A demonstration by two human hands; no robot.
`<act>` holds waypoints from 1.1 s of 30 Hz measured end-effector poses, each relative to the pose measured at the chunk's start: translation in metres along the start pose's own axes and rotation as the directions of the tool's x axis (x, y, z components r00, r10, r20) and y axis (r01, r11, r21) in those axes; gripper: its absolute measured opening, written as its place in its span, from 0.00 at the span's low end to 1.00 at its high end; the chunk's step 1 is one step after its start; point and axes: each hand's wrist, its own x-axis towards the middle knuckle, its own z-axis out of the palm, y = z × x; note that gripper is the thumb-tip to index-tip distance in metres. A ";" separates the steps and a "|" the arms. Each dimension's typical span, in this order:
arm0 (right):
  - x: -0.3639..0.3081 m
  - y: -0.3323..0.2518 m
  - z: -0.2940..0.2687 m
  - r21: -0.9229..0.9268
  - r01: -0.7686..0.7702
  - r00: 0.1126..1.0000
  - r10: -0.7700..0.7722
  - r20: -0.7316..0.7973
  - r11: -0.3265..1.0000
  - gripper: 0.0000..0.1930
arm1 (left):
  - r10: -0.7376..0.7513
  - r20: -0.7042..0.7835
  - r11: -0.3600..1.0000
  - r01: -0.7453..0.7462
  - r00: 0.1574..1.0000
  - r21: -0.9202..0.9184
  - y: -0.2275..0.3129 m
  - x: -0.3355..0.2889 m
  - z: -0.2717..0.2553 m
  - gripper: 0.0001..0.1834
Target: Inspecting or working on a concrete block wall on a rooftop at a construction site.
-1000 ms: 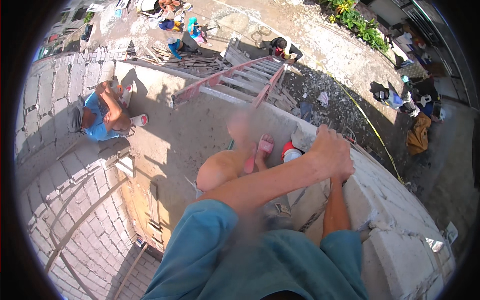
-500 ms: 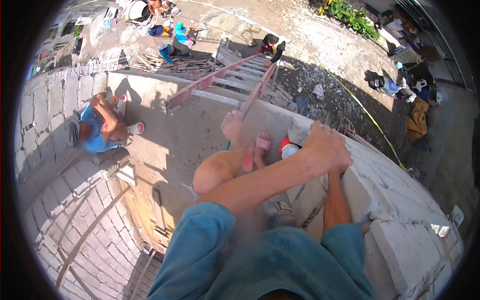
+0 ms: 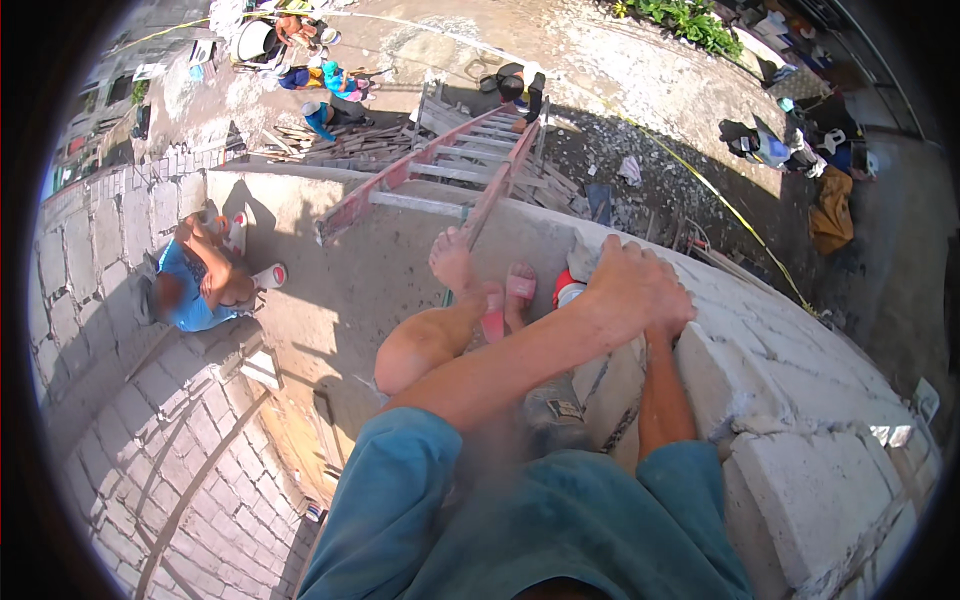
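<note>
My left arm reaches across my body, and my left hand (image 3: 632,283) closes over my right hand (image 3: 672,311) above my lap. Most of the right hand's fingers are hidden under the left. Both hands are beside the rough concrete block wall (image 3: 770,370) on my right. Just behind the left hand, a red and white round object (image 3: 567,289) is partly covered. One foot (image 3: 450,258) is bare beside the ladder's rail; pink slippers (image 3: 519,287) lie near it, one with a foot on it.
A wooden ladder (image 3: 455,172) with red rails leans on the ledge, with a person (image 3: 518,88) at its lower end. On the left another person (image 3: 195,280) in blue sits against a block wall (image 3: 80,240). Planks (image 3: 350,143), rubble and several people are on the ground below.
My view shifts slightly, and the hands stay clasped. The person at the ladder's lower end now bends lower with the head down. The seated person at left has hardly moved.
</note>
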 end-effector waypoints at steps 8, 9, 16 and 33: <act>-0.002 -0.003 -0.006 0.015 -0.016 1.000 0.016 -0.008 1.000 0.13 | 0.026 -0.031 0.998 -0.024 0.999 0.062 -0.001 0.003 0.006 0.14; -0.002 -0.002 -0.009 0.024 -0.019 1.000 0.019 -0.005 1.000 0.13 | 0.028 -0.038 0.997 -0.026 0.999 0.068 -0.001 0.004 0.007 0.14; -0.005 -0.005 -0.021 0.027 -0.039 0.999 0.039 0.005 0.999 0.13 | 0.039 -0.054 0.995 -0.034 0.998 0.097 -0.003 0.009 0.012 0.15; -0.005 -0.010 -0.034 -0.023 -0.060 0.998 0.060 0.014 0.998 0.10 | 0.061 -0.085 0.992 -0.051 0.995 0.111 -0.002 0.013 0.013 0.15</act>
